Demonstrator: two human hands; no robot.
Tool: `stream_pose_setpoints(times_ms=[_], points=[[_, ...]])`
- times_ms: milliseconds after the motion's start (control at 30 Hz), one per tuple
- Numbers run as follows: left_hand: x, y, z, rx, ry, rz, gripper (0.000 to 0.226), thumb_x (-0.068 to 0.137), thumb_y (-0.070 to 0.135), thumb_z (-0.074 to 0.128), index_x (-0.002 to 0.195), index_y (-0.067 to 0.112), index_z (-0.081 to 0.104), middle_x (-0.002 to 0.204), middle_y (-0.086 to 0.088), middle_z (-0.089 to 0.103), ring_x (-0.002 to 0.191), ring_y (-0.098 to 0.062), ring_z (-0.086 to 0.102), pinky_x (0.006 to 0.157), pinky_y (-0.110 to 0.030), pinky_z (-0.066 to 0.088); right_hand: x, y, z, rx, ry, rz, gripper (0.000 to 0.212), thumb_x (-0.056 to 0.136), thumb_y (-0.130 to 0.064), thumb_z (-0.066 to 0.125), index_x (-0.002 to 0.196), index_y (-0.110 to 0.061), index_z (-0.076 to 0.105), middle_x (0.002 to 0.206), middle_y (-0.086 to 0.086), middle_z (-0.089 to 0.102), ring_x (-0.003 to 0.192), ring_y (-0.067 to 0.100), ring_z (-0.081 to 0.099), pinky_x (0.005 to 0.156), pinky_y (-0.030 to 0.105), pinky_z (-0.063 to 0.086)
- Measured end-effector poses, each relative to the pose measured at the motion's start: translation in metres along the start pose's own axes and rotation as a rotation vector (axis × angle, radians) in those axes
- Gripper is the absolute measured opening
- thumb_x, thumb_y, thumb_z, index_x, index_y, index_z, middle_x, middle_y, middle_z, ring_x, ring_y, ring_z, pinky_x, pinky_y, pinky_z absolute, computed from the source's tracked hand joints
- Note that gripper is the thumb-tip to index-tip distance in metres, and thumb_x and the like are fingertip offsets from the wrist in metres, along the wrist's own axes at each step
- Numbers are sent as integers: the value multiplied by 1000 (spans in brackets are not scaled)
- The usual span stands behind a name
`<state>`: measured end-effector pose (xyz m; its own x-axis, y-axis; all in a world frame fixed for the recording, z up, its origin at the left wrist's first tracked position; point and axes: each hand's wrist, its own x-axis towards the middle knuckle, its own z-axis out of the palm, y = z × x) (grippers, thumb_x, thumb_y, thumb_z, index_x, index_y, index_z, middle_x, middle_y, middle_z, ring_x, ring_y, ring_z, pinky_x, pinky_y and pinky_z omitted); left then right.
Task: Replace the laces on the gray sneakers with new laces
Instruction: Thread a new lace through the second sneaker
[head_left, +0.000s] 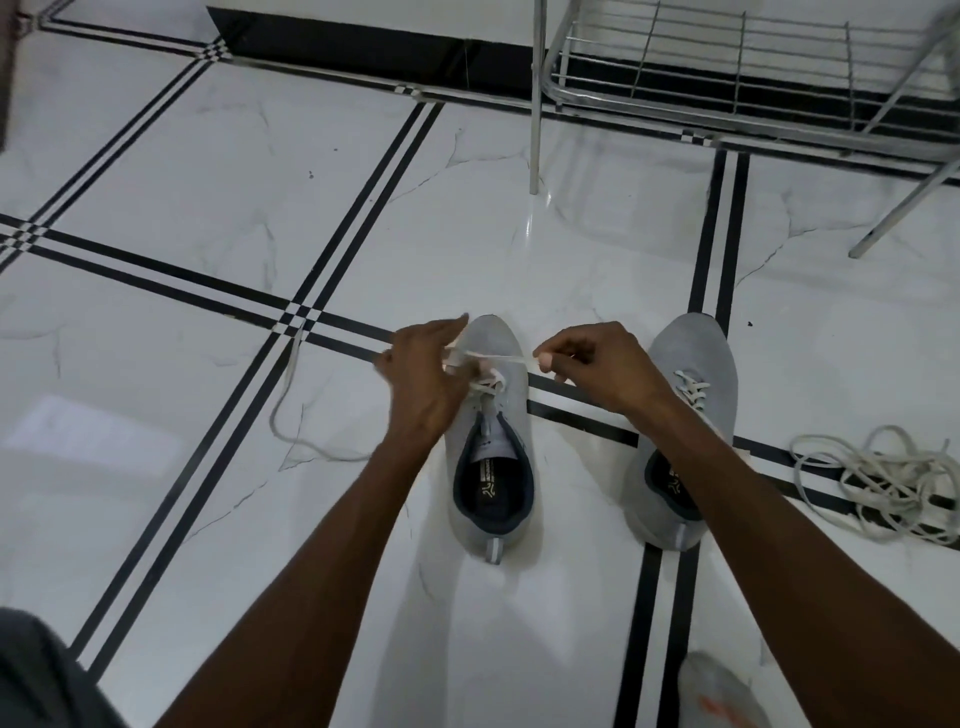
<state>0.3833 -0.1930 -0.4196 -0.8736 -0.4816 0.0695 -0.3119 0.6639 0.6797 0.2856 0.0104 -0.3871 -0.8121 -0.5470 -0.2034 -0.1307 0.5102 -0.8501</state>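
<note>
Two gray sneakers stand on the tiled floor, toes pointing away from me. Over the left sneaker (493, 467) my left hand (426, 374) and my right hand (597, 364) each pinch a white lace (498, 357), which runs taut between them above the toe. The lace is threaded through the sneaker's lower eyelets only. One loose end of it trails over the floor to the left (283, 405). The right sneaker (685, 415) has a white lace crossed through its eyelets, and my right forearm covers part of it.
A tangled heap of white laces (883, 483) lies on the floor at the right. A metal wire rack (727, 73) stands on thin legs at the back right. A foot in a gray and orange sock (717, 696) shows at the bottom edge.
</note>
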Motion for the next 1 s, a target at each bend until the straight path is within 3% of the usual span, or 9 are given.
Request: stream_pose_setpoints(times_ms=[100,200,300,400,567,733,833,900,1000], points=[[-8,22,12,23,-113,179,33,92,33,71,125,36,70,120,13,71,123,-15,51,100,-43,28,7,-5,13,-41,-28,-11,18,93,-8,65,98,-20,77,82,-8,75,81,3,72,74,12,50],[-6,20,13,19,-21,92,15,97,35,65,102,38,79,97,14,76,106,-15,60,96,-49,30,5,-10,7,15,-8,43,4,90,-10,71,92,-11,74,76,3,75,67,8,72,64,15,55],[-4,7,11,-189,-36,-19,12,93,40,68,91,39,80,87,22,75,99,-8,66,99,-56,40,-5,-13,-1,226,-9,107,10,95,-13,67,101,-5,69,82,14,75,59,20,67,53,18,50],[-9,8,13,-297,-62,-68,9,91,41,72,90,39,80,90,27,74,98,-7,68,98,-53,48,-6,-16,5,480,-76,142,16,97,-17,66,110,-7,67,92,14,76,71,19,69,64,26,52],[-17,14,15,-405,-43,-87,13,92,32,74,99,24,82,95,16,77,96,-2,70,97,-39,53,-1,-12,22,651,52,201,28,97,-16,65,123,-9,55,99,8,77,85,19,72,79,37,58],[-25,17,15,-418,21,-88,14,93,32,74,101,23,82,97,17,77,98,1,68,97,-32,52,3,-8,30,824,130,428,34,87,-27,77,106,1,69,95,14,77,80,16,70,81,31,59],[-27,19,16,-387,-2,-40,9,94,33,73,97,33,80,87,29,72,95,0,67,96,-43,52,2,-7,36,841,64,457,31,83,-29,82,98,-3,75,98,13,77,83,15,70,73,24,56],[-26,17,17,-348,-25,-26,12,94,44,69,99,40,79,92,27,74,98,-7,67,97,-54,48,2,-9,39,788,55,450,32,82,-30,82,101,-5,76,98,12,77,82,11,71,66,22,50],[-25,14,19,-285,-47,0,19,93,54,63,102,45,77,97,26,75,101,-10,66,99,-57,44,6,-8,41,826,124,453,23,84,-25,80,100,-8,78,97,8,78,80,11,66,59,22,43]])
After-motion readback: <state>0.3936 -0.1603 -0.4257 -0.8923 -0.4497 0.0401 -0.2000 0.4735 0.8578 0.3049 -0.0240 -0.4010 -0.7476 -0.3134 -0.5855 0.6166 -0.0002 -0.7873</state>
